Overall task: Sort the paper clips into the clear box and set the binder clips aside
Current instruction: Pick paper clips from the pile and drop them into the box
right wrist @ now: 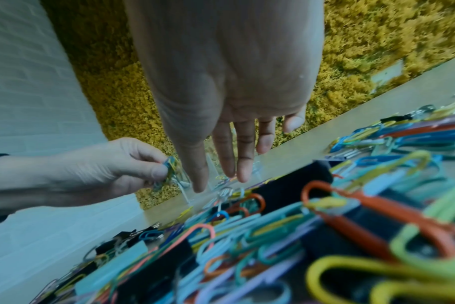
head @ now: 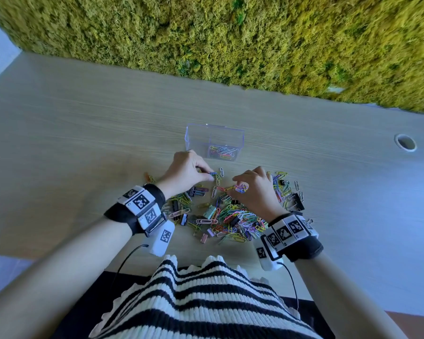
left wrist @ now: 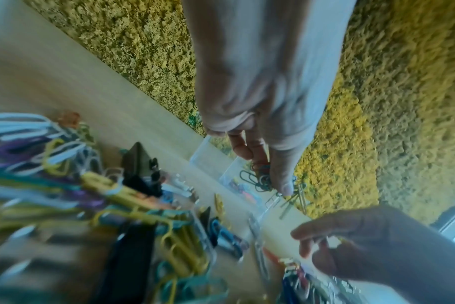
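A clear box (head: 198,140) stands on the wooden desk (head: 83,133) with several coloured paper clips (head: 222,151) in its right half. Just in front of it my left hand (head: 209,174) pinches a small bunch of paper clips (left wrist: 260,178) between thumb and fingers, above the desk. My right hand (head: 238,188) reaches down with straight fingers (right wrist: 243,164), the tips at the far edge of the pile of paper clips (head: 235,216). Black binder clips (head: 298,200) and pastel binder clips (head: 209,212) lie mixed through that pile.
A moss wall (head: 255,45) runs along the desk's far edge. A round cable hole (head: 405,142) sits at the right. More clips (head: 285,189) are scattered right of my right hand. Cables hang from both wrist cameras near the desk's front edge.
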Available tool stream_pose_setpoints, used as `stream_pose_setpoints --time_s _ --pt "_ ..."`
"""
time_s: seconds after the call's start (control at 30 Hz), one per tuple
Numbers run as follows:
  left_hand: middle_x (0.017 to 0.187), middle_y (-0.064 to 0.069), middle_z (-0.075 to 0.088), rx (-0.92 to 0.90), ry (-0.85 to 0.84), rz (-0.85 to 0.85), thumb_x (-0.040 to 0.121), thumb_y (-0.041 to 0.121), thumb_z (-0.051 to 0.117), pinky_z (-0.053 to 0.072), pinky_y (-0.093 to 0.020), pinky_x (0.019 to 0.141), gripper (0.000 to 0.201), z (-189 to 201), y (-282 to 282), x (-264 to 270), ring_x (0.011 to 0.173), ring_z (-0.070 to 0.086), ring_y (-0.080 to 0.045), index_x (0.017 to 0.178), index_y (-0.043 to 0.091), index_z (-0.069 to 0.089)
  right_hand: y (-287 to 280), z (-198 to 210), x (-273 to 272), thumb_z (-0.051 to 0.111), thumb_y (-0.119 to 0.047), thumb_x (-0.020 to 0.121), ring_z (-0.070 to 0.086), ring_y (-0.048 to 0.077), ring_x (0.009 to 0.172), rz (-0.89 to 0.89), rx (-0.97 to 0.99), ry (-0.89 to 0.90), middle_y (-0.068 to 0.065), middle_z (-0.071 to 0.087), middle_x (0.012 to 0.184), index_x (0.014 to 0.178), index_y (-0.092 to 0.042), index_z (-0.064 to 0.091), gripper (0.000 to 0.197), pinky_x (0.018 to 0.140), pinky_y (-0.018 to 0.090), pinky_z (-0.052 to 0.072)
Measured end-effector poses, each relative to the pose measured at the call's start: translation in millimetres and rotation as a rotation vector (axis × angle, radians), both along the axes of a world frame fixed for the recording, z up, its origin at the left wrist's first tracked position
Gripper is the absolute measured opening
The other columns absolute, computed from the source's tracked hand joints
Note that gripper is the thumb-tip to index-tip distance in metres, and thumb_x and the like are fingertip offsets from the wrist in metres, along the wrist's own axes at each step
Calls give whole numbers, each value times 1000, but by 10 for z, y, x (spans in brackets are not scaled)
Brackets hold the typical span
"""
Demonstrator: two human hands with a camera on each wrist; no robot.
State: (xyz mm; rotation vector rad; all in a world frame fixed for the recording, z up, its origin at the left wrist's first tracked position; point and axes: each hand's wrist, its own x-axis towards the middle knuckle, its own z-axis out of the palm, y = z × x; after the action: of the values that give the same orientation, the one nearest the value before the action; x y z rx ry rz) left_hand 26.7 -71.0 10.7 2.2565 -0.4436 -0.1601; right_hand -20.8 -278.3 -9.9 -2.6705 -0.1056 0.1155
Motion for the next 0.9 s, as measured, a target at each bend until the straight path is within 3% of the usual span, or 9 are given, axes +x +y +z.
stream_pose_setpoints --time_s 0.07,0.27,0.47,0.57,0.63,0.7,0.77,0.9 --pt "68 6 64 -43 11 5 66 17 84 39 -4 59 18 114 -20 68 62 53 4 81 11 77 -57 -16 11 71 -45 73 44 19 105 -16 14 6 -9 67 99 101 -24 69 35 84 36 28" --pt "65 17 58 -140 -59 -26 69 12 81 39 -2 59 17 508 -200 358 61 52 16 84 6 75 -145 -40 16 72 -44 72 45 20 105 -50 43 -9 -10 68 100 94 -24 71 29 86 38 29" --pt "73 5 67 -74 -146 -10 69 15 81 39 -5 62 16 575 -438 696 63 49 6 81 8 76 -153 -49 -1 70 -46 75 44 18 104 -49 53 -9 -10 67 98 100 -25 70 33 87 37 29" --pt "75 6 67 112 -178 -47 70 23 80 38 -30 80 17 439 -501 762 80 49 -13 83 13 76 -175 -64 -23 70 -46 75 44 18 103 -50 59 -21 -10 67 96 98 -24 70 31 87 37 30" --pt "85 0 66 255 -198 -84 73 27 77 30 -34 86 21 369 -509 764 91 49 -21 91 16 75 -207 -60 -38 70 -46 75 44 17 103 -61 68 -22 -11 67 95 98 -25 70 31 88 38 31" --pt "92 -2 61 300 -223 -93 76 27 75 27 -33 87 25 337 -493 737 97 47 -23 99 17 73 -257 -33 -47 71 -44 75 42 17 103 -50 59 -9 -11 65 95 105 -27 68 35 86 37 30" --pt "91 4 56 277 -260 -100 78 27 73 27 -34 86 29 334 -456 691 96 45 -21 105 16 72 -320 29 -56 73 -39 73 40 19 108 -5 7 59 -9 61 104 115 -30 62 44 86 35 27" --pt "94 7 68 224 -392 -118 75 35 74 28 -36 82 41 303 -309 600 93 46 -20 111 17 69 -425 160 -116 75 -51 64 32 21 116 119 -184 245 -3 48 122 132 -35 46 75 93 39 27"
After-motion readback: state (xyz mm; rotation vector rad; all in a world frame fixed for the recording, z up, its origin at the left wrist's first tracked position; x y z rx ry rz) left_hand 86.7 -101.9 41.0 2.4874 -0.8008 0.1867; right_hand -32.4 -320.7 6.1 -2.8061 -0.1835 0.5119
